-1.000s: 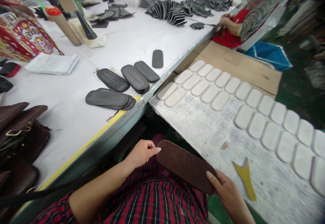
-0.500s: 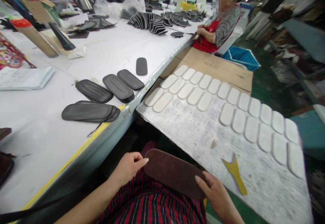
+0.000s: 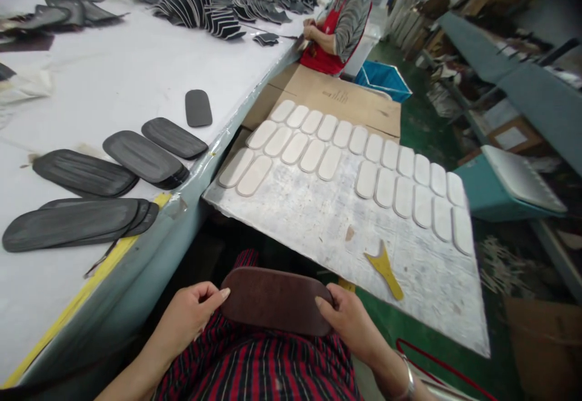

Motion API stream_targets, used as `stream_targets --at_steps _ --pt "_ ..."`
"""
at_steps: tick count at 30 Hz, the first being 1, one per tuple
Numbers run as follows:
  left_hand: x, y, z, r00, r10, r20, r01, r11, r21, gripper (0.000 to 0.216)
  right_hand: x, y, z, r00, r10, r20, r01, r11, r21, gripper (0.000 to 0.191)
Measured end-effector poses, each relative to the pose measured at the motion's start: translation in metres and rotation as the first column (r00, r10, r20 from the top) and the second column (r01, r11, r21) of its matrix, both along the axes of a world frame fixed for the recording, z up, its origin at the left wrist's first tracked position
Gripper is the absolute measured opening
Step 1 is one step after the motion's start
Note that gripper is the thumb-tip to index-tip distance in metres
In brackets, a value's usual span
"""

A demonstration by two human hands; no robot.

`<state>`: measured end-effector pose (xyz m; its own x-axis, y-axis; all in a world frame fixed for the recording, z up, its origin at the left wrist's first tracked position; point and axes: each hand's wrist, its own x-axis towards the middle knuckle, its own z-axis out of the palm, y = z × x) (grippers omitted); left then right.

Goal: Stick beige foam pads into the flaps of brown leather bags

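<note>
A dark brown, leather-like oval panel (image 3: 277, 301) is held level above my lap, its broad face turned up. My left hand (image 3: 195, 309) pinches its left end between thumb and curled fingers. At the opposite end my right hand (image 3: 348, 316) grips the edge, thumb on top and fingers behind. Beneath the panel lies a red and dark striped apron (image 3: 254, 364). On the low board (image 3: 291, 225) ahead of me, several pale oval pieces (image 3: 385, 188) lie in rows. A yellow forked tool (image 3: 385, 271) rests near that board's front edge.
On the white table (image 3: 113, 74) at left lie stacked dark grey oval pieces (image 3: 140, 157) and fanned dark pieces (image 3: 195, 13). A co-worker in a red apron (image 3: 334, 31) sits beyond a cardboard sheet (image 3: 345, 95). Further right are a blue bin (image 3: 384, 81) and a teal box (image 3: 504, 189).
My view has swung to the right, so table and board appear further left. The brown panel has turned nearer to level, still held at both ends.
</note>
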<state>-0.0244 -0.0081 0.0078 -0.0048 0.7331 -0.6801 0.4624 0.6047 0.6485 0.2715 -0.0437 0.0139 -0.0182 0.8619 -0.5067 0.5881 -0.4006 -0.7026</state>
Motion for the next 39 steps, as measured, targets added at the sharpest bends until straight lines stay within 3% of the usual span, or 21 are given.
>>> stream_targets --at_steps 20,29,39 --pt "-0.001 -0.003 0.002 0.990 -0.090 -0.113 0.094 0.995 0.029 0.045 -0.004 0.004 0.009 0.992 0.012 0.127 -0.017 0.999 0.033 0.022" --pt "-0.005 0.009 0.005 0.903 -0.343 -0.259 0.376 0.922 0.088 0.041 -0.004 0.006 0.013 0.941 0.090 0.325 -0.123 0.989 0.081 0.020" --pt "-0.004 0.010 0.006 0.848 -0.410 -0.336 0.453 0.890 0.056 0.041 -0.001 0.007 0.013 0.910 0.179 0.373 -0.224 0.971 0.079 0.019"
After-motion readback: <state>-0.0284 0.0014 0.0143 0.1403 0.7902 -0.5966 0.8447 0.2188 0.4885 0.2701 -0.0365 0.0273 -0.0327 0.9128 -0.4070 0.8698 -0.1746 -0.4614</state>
